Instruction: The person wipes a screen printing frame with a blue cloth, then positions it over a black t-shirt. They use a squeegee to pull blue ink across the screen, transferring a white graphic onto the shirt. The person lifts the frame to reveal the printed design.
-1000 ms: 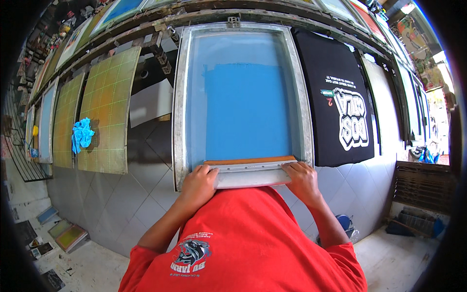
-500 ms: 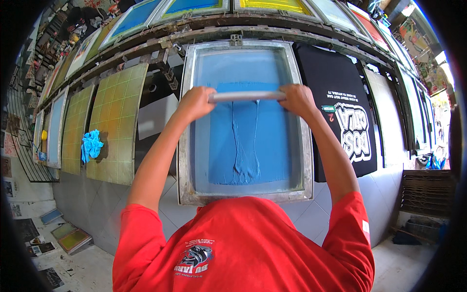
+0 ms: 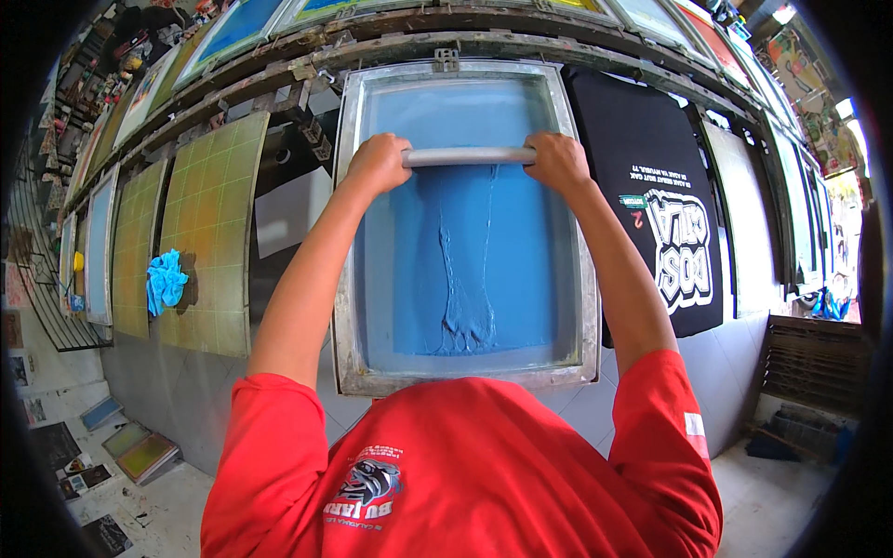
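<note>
A metal-framed printing screen (image 3: pixel 353 279) lies in front of me, coated with blue ink (image 3: pixel 526 270) that has wavy streaks down its middle. A grey-handled squeegee (image 3: pixel 465 154) spans the upper part of the screen crosswise. My left hand (image 3: pixel 379 158) has its fingers wrapped round the left end of the squeegee, and my right hand (image 3: pixel 553 160) grips the right end. Both arms reach forward in red sleeves.
Flat printing boards (image 3: pixel 200 223) stand to the left, one holding a crumpled blue cloth (image 3: pixel 166 277). A black T-shirt with white graphics (image 3: pixel 637 149) lies on the board at the right. More screens (image 3: pixel 237 28) line the far rail (image 3: pixel 372 42). Stacked panels (image 3: pixel 139 451) rest low at the left.
Both hands and the squeegee have moved forward from the screen's near edge to its upper part. Streaks of ink now show behind the squeegee.
</note>
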Demonstrator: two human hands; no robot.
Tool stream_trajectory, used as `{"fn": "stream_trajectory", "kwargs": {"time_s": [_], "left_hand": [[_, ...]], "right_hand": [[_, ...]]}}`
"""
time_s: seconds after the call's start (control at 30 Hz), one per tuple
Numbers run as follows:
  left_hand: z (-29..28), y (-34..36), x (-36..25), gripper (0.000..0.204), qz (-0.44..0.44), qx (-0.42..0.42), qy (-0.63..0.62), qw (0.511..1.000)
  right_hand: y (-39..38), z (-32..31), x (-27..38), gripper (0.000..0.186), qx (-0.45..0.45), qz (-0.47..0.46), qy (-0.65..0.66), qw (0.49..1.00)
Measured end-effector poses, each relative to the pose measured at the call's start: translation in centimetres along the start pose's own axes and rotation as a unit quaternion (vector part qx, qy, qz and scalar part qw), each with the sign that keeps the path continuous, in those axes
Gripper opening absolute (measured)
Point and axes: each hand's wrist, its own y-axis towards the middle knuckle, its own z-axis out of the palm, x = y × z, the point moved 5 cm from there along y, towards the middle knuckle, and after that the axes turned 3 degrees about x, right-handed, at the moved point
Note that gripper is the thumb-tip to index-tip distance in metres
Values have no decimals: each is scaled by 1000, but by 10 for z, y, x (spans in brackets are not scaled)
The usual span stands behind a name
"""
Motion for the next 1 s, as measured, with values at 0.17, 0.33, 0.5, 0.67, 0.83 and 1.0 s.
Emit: {"fn": "stream_trajectory", "kwargs": {"time_s": [0.17,0.33,0.5,0.67,0.83,1.0], "left_hand": [[1,-42,-20,26,-19,68,-14,997],[8,-110,-47,27,-7,77,-10,997],[26,-188,-74,29,6,60,-11,998],[40,-263,-101,39,-5,70,-35,997],[43,-308,-119,42,-9,72,-63,995],[43,-302,-116,39,-15,108,-62,992]], "right_hand": [[-39,-8,12,25,72,19,6,997],[-106,-10,35,25,81,19,25,996],[-187,-12,62,30,66,36,55,996],[-269,-20,93,33,8,26,83,996],[-316,-25,113,31,9,22,78,997],[-308,-27,110,29,15,23,97,995]]}}
